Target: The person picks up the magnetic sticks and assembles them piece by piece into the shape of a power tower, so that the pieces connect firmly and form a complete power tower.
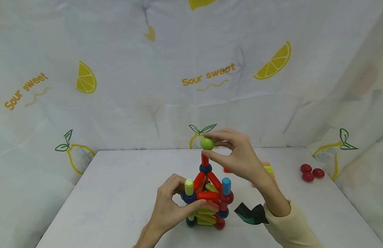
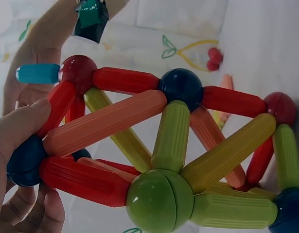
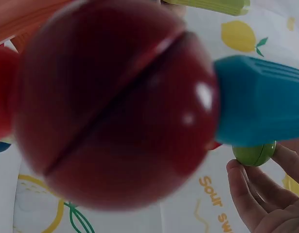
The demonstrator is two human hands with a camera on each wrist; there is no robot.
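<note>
With my right grip [image 1: 238, 156] pinching the green ball [image 1: 207, 143] at the top of the upright red stick [image 1: 205, 159], and my left grip [image 1: 168, 208] grasping the tower [image 1: 208, 196] on the near bench [image 1: 117, 193], I should centre the ball and press only lightly.

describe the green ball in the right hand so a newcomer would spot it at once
On the white table stands a tower of rods and balls, topped by a red rod rising from a dark blue ball. At that rod's upper end is the green ball, pinched in the right hand. It is the highest ball, and green where the one below is dark blue.
</note>
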